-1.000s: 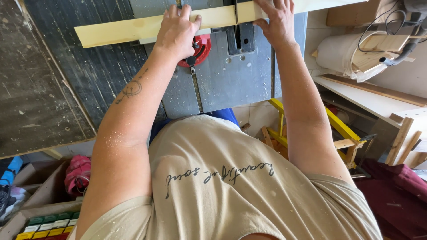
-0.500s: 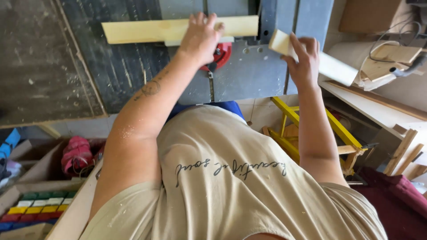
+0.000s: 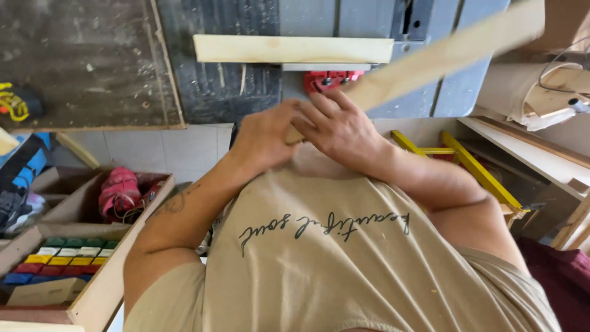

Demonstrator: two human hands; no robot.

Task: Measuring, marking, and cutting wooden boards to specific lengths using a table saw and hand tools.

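Two hands, left hand [image 3: 264, 138] and right hand [image 3: 338, 126], grip clamped on one wooden strip [image 3: 442, 58]; one plank [image 3: 292, 49] lies apart

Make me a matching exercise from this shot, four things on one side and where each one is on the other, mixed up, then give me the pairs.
Things:
1. long wooden strip
2. short pale board
3. red clamp part
4. coloured blocks

Places:
A. in a wooden tray at lower left
B. lying flat on the grey saw table
C. held at its near end by the left hand and right hand
D. just below the short board's front edge

Pairs: 1-C, 2-B, 3-D, 4-A
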